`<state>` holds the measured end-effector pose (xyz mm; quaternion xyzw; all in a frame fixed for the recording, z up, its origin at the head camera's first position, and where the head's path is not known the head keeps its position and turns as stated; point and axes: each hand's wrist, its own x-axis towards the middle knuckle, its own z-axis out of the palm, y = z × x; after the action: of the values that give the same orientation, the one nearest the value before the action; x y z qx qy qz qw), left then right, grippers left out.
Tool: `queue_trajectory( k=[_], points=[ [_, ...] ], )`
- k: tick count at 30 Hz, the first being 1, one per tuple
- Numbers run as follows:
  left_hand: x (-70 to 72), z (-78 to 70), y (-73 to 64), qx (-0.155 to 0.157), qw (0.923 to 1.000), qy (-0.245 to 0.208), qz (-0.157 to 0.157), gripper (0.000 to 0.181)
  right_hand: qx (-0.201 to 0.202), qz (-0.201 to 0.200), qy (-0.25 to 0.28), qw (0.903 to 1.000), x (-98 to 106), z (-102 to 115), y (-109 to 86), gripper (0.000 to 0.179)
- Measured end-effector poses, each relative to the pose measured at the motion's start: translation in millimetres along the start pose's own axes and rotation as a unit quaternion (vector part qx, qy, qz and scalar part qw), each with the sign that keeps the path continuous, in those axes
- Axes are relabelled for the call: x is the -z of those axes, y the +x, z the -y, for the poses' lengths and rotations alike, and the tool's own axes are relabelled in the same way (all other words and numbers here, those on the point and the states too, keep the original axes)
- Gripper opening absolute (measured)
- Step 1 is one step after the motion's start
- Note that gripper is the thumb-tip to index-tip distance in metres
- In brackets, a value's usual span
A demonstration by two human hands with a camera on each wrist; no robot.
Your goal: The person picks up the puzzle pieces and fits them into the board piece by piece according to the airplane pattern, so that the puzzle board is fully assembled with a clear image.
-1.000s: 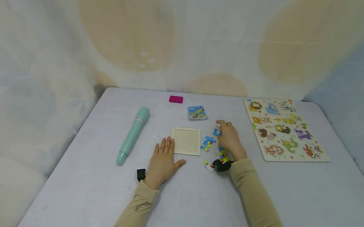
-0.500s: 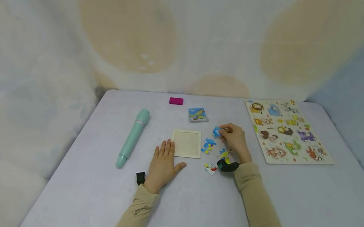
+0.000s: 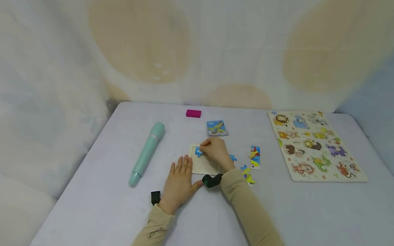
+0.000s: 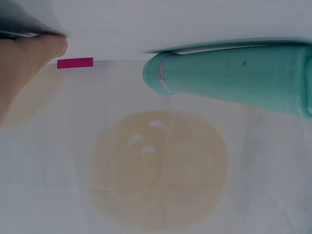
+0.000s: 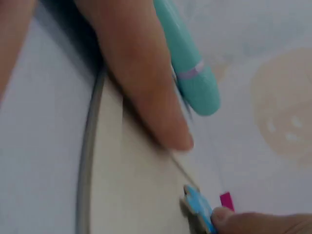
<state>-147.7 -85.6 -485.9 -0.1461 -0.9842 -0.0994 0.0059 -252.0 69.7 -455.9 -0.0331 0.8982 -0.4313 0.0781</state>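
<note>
My right hand (image 3: 216,152) pinches a blue puzzle piece (image 3: 198,152) over the upper left part of a pale square puzzle tray (image 3: 200,167). In the right wrist view the thumb (image 5: 258,223) bears on the edge of this blue piece, right at the tray's surface. Palm down on the table, my left hand (image 3: 178,184) has its fingers straight, the fingertips at the tray's left edge. More puzzle pieces lie right of the tray: a yellow-and-blue one (image 3: 247,175), a strip with red and yellow (image 3: 255,157), and a blue bit (image 3: 233,157) partly hidden by the right hand.
A mint-green microphone-shaped tube (image 3: 147,154) lies left of the tray. Behind stand a magenta block (image 3: 193,113) and a small picture square (image 3: 216,127) with a yellow plane. An animal peg board (image 3: 315,146) lies at right. Patterned cloth (image 3: 190,42) hangs behind the table.
My right hand has picked up the blue piece and carried it left from the loose pieces to the tray. The strip at right has come into view. The left hand stays in place.
</note>
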Motion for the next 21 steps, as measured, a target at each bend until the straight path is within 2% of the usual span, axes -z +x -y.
queue_trajectory(
  k=[4,8,12,15,21],
  points=[
    [-0.5,-0.9,-1.1,-0.003,0.9999,0.014,0.001,0.082,0.019,-0.046,-0.032,0.9983,-17.2,6.3,2.9,0.010],
    [0.4,-2.4,-1.5,-0.003,0.9998,0.020,-0.003,0.083,0.029,-0.072,-0.043,0.9961,-20.5,6.4,2.0,0.013],
    [0.5,-4.4,-1.7,-0.012,0.9996,0.022,-0.015,0.081,0.031,-0.013,-0.045,0.9984,-13.8,4.7,-2.0,0.027],
    [1.6,-4.1,-1.3,-0.012,0.9993,0.028,-0.022,0.081,0.035,0.032,-0.025,0.9985,-11.2,3.4,-2.5,0.036],
    [2.5,-3.3,-1.9,-0.004,0.9997,0.017,-0.018,0.085,0.067,0.042,0.030,0.9964,-7.9,-6.0,-5.0,0.037]
  ],
)
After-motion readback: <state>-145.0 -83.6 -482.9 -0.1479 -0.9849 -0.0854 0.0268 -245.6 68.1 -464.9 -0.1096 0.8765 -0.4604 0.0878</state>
